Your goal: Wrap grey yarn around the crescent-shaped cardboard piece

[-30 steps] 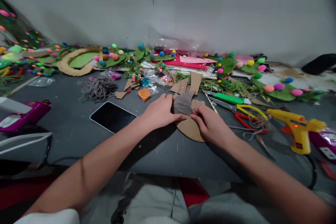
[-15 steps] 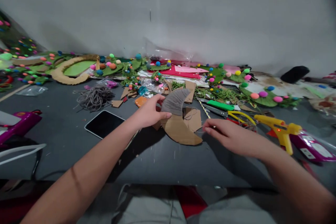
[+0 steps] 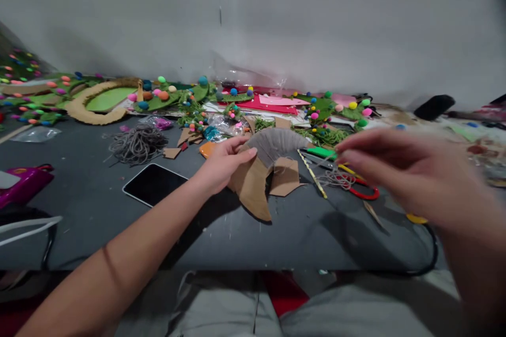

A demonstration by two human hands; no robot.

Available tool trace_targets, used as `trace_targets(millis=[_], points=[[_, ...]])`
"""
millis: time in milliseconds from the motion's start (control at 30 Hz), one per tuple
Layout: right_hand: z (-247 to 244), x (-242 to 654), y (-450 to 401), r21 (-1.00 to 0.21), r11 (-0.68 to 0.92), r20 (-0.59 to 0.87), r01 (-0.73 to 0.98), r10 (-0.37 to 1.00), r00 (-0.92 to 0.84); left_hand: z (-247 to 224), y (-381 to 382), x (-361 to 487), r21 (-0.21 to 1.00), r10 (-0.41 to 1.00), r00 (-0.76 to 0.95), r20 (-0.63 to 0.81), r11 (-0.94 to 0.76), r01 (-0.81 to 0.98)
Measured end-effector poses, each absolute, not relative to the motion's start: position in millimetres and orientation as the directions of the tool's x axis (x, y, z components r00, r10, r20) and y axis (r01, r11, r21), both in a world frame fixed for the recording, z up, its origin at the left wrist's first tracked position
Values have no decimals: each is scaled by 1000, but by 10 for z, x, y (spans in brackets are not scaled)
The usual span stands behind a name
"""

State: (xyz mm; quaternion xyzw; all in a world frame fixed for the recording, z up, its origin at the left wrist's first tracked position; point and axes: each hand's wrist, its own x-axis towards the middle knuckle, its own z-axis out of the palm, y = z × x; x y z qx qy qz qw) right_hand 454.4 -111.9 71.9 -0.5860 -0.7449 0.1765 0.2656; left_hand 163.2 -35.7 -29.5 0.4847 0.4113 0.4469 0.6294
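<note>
My left hand [image 3: 227,164] pinches a cardboard crescent [image 3: 253,187] between thumb and fingers, over the dark table. Grey yarn [image 3: 276,143] is wrapped tightly round the crescent's upper part; its lower part is bare brown cardboard. To the right and raised, my right hand [image 3: 399,168] is blurred, thumb and index finger close together. A thin strand seems to run to its fingertips. Beneath it on the table lies a loose tangle of grey yarn [image 3: 342,179]. Cut cardboard [image 3: 285,176] sits just behind the crescent.
A phone [image 3: 155,184] and a grey yarn bundle [image 3: 138,143] lie left. Red-handled scissors [image 3: 366,189], a green cutter [image 3: 320,153] and a striped stick [image 3: 313,174] are right of centre. Felt leaves with pompoms [image 3: 158,102] line the wall. A purple tool [image 3: 26,184] is far left.
The crescent has turned, its bare tip now pointing down and its wrapped end to the right. My right hand has moved up and right, away from the crescent. The view has shifted slightly.
</note>
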Motion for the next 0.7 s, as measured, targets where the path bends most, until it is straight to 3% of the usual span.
trace_targets(millis=[100,200,267,333,467,600,700], points=[[259,4280,-1081,-748,164,-5,644,968,-252,-368,-413,1738,972,959,266,-97,148,-182],[-111,4301,-1040,-724,81,-189,685,932,-310,-385,-422,1758,970,970,213,-117,158,-187],[-239,4404,-1021,-685,78,-237,725,916,-323,-374,-398,1731,971,978,170,-119,151,-187],[-282,4505,-1010,-594,161,-200,788,919,-339,-358,-363,1693,977,985,135,-107,130,-167],[-265,4580,-1012,-319,434,17,842,891,-453,-340,-317,1649,993,991,106,-82,90,-78],[-312,4467,-1036,-309,483,59,819,869,-491,-330,-341,1679,997,989,129,-66,69,-24],[-407,4339,-1043,-280,471,34,837,876,-481,-309,-393,1728,988,975,178,-135,146,-50]])
